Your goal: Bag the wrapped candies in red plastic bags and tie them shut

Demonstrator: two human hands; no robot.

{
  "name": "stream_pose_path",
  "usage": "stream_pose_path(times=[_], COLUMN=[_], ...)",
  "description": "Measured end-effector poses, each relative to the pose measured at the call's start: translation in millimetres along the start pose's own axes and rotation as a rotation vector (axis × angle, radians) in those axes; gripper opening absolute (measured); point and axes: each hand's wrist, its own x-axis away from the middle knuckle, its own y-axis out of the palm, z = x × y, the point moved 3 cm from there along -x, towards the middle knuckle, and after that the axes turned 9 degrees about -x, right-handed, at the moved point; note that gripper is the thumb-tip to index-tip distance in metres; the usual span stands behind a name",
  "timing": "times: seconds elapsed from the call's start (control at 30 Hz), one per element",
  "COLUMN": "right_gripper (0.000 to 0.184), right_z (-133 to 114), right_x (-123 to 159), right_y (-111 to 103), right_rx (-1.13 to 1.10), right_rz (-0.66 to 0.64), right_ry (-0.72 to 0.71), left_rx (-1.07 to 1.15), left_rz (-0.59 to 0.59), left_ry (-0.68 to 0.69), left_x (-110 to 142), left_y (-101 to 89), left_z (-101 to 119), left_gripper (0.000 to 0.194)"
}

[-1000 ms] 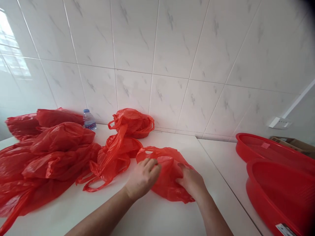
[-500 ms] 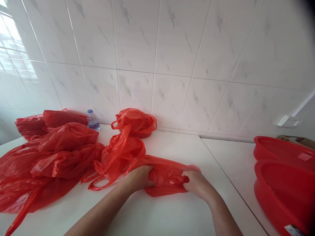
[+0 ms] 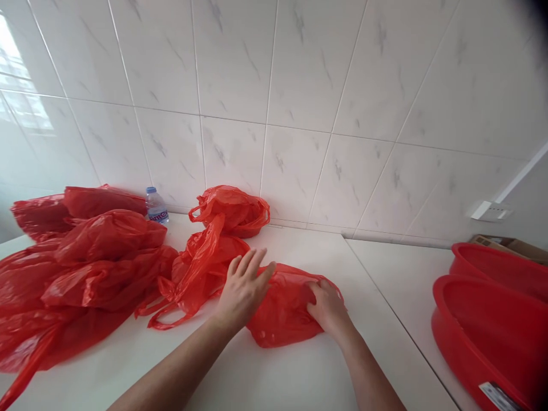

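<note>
Between the spread left hand [image 3: 243, 291] and the curved right hand [image 3: 329, 305], a thin, translucent red plastic bag [image 3: 285, 311] lies on the white worktop [image 3: 265, 379]. The right hand touches the bag; whether it pinches cannot be told. Crumpled red plastic bags [image 3: 109, 268] lie left of both hands.

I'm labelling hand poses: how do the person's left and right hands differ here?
The left hand is open and spread; the right hand curls against the red bag. The left hand is at the bag's left side; the right hand is at its right. Both are bare.
</note>
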Motion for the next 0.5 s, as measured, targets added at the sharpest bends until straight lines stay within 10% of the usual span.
stream_pose_path(times=[0.17, 0.5], right_gripper=[0.045, 0.033], right_z=[0.7, -17.9], right_x=[-1.6, 26.9], right_y=[-0.6, -56.5], right_rx=[-0.064, -0.073], right_rz=[0.014, 0.59], right_ry=[-0.09, -0.036], left_rx=[0.456, 1.068], left_rz=[-0.336, -0.515], left_ry=[-0.393, -0.496], left_x=[7.3, 12.0], left_y=[36.9, 60.6], left_z=[-25.3, -26.9], left_gripper=[0.029, 0.03])
